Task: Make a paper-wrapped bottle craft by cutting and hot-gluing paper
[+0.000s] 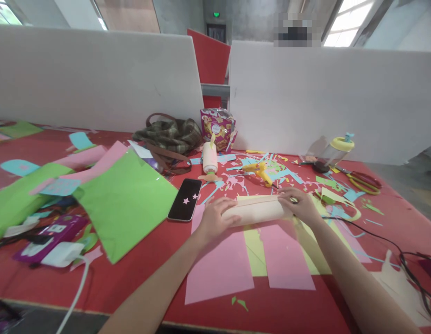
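Observation:
A roll of pale peach paper (255,211) lies across the red table (160,250) in front of me. My left hand (213,221) is curled over its left end, fingers wrapped on top. At the roll's right end my right hand (298,205) grips it the same way. Under the roll lie pink sheets (218,269) and a yellow-green sheet (254,250). A black phone (185,199) with two star stickers rests just left of my left hand.
A yellow glue gun (260,173) and paper scraps lie behind the roll. Red-handled scissors (363,181) and a yellow-lidded bottle (335,153) sit right. Green paper (127,199), a plaid bag (170,135), a snack bag (218,126) and white dividers (97,79) stand left and behind. A black cable (385,241) trails right.

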The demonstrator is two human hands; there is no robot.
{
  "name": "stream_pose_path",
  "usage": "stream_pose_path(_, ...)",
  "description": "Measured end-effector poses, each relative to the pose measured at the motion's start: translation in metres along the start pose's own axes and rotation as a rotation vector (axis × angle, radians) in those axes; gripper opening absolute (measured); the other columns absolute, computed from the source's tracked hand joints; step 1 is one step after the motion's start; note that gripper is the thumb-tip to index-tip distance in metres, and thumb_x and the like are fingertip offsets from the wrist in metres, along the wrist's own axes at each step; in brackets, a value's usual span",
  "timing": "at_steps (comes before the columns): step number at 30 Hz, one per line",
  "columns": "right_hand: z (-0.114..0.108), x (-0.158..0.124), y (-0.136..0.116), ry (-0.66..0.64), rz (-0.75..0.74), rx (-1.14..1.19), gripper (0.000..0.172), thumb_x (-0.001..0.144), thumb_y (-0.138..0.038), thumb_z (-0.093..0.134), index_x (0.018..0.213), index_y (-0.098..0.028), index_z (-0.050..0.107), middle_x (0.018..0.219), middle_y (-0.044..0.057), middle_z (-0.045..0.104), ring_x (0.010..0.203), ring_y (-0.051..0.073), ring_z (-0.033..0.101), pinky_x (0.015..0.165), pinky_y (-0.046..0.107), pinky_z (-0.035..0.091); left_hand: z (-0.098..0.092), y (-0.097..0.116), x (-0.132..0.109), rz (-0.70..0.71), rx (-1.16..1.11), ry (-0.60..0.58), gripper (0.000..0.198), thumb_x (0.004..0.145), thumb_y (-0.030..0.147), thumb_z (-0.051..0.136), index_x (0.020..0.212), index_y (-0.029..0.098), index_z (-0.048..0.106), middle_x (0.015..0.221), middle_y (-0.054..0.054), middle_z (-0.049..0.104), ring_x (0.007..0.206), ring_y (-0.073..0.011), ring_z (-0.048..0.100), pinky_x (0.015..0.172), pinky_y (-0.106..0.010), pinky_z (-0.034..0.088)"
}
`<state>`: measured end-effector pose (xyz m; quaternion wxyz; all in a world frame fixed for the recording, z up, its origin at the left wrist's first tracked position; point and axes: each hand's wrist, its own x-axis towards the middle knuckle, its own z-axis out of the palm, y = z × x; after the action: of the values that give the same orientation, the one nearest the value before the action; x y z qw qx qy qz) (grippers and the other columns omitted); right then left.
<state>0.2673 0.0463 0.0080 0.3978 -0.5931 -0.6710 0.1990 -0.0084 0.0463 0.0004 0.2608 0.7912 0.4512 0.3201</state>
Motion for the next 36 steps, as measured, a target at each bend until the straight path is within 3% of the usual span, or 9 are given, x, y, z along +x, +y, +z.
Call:
stream_pose_path(4, -0.007, 0.023, -0.020, -0.037, 0.028, -0.227, 0.014, 0.070, -0.029, 0.053, 0.065, -0.019, 0.061, 0.092, 0.006, 0.063, 0.090, 0.020, 0.056, 0.081, 0.032, 0.039, -0.003, 0.003, 0.002, 0.005, -0.010, -0.007, 0.029, 0.066, 0.038, 0.061, 0.091, 0.023, 0.060, 0.100, -0.002, 0.061, 0.094, -0.0199, 0.054, 0.094, -0.040, 0.026)
stream_pose_path(7, -0.004, 0.046, -0.032, -0.142, 0.090, -0.383, 0.014, 0.071, -0.029, 0.054, 0.066, -0.018, 0.062, 0.087, 0.005, 0.064, 0.088, 0.020, 0.056, 0.080, 0.030, 0.039, -0.005, 0.005, 0.003, -0.008, -0.014, -0.010, 0.028, 0.065, 0.037, 0.062, 0.090, 0.023, 0.061, 0.099, -0.002, 0.062, 0.093, -0.0198, 0.054, 0.094, -0.040, 0.025)
stream_pose_path(10, 0.010, 0.069, -0.036, -0.240, 0.215, -0.532, 0.019, 0.070, -0.031, 0.058, 0.071, -0.013, 0.062, 0.082, 0.010, 0.063, 0.084, 0.023, 0.057, 0.073, 0.033, 0.042, -0.005, 0.006, 0.002, -0.021, -0.014, -0.019, 0.027, 0.065, 0.037, 0.062, 0.087, 0.023, 0.062, 0.099, -0.001, 0.061, 0.094, -0.0205, 0.053, 0.096, -0.043, 0.022)
stream_pose_path(14, 0.036, 0.091, -0.034, -0.321, 0.342, -0.640, 0.026, 0.082, -0.028, 0.048, 0.103, -0.014, 0.051, 0.103, 0.006, 0.054, 0.086, 0.017, 0.055, 0.073, 0.037, 0.046, -0.003, 0.003, 0.001, -0.016, -0.014, -0.013, 0.027, 0.065, 0.039, 0.060, 0.088, 0.024, 0.061, 0.100, -0.001, 0.061, 0.095, -0.0209, 0.053, 0.096, -0.044, 0.019)
stream_pose_path(17, 0.050, 0.098, -0.031, -0.324, 0.358, -0.660, 0.027, 0.082, -0.027, 0.047, 0.107, -0.016, 0.049, 0.108, 0.007, 0.052, 0.089, 0.018, 0.054, 0.074, 0.037, 0.046, -0.001, 0.000, 0.001, -0.002, -0.013, -0.003, 0.028, 0.066, 0.040, 0.060, 0.089, 0.024, 0.061, 0.100, -0.001, 0.061, 0.095, -0.0200, 0.053, 0.096, -0.043, 0.019)
stream_pose_path(23, 0.052, 0.102, -0.026, -0.259, 0.316, -0.665, 0.028, 0.082, -0.027, 0.047, 0.107, -0.015, 0.049, 0.108, 0.007, 0.052, 0.089, 0.018, 0.054, 0.074, 0.038, 0.046, -0.001, 0.001, 0.001, -0.010, 0.009, -0.013, 0.029, 0.068, 0.041, 0.058, 0.091, 0.024, 0.061, 0.100, -0.001, 0.062, 0.095, -0.0194, 0.053, 0.097, -0.043, 0.018)
stream_pose_path(28, 0.038, 0.100, -0.036, -0.103, 0.219, -0.659, 0.027, 0.083, -0.031, 0.044, 0.100, -0.012, 0.052, 0.095, 0.008, 0.058, 0.083, 0.019, 0.055, 0.070, 0.033, 0.044, -0.001, 0.000, 0.000, -0.019, -0.008, 0.008, 0.029, 0.067, 0.040, 0.059, 0.091, 0.024, 0.061, 0.100, -0.001, 0.062, 0.094, -0.0195, 0.054, 0.098, -0.043, 0.018)
stream_pose_path(32, 0.034, 0.082, -0.055, 0.018, 0.083, -0.648, 0.029, 0.083, -0.029, 0.036, 0.103, -0.010, 0.044, 0.091, 0.013, 0.058, 0.083, 0.023, 0.054, 0.064, 0.029, 0.037, -0.001, 0.000, 0.002, -0.021, -0.023, 0.006, 0.030, 0.067, 0.042, 0.059, 0.091, 0.024, 0.062, 0.100, -0.001, 0.062, 0.095, -0.0200, 0.053, 0.098, -0.043, 0.019)
stream_pose_path(36, 0.048, 0.053, -0.067, 0.004, 0.004, -0.643, 0.022, 0.083, -0.025, 0.033, 0.097, -0.014, 0.045, 0.077, 0.009, 0.059, 0.068, 0.021, 0.053, 0.054, 0.026, 0.032, -0.003, 0.001, 0.003, -0.029, -0.012, -0.015, 0.029, 0.066, 0.038, 0.061, 0.091, 0.024, 0.062, 0.100, -0.002, 0.062, 0.096, -0.0205, 0.053, 0.096, -0.042, 0.022)
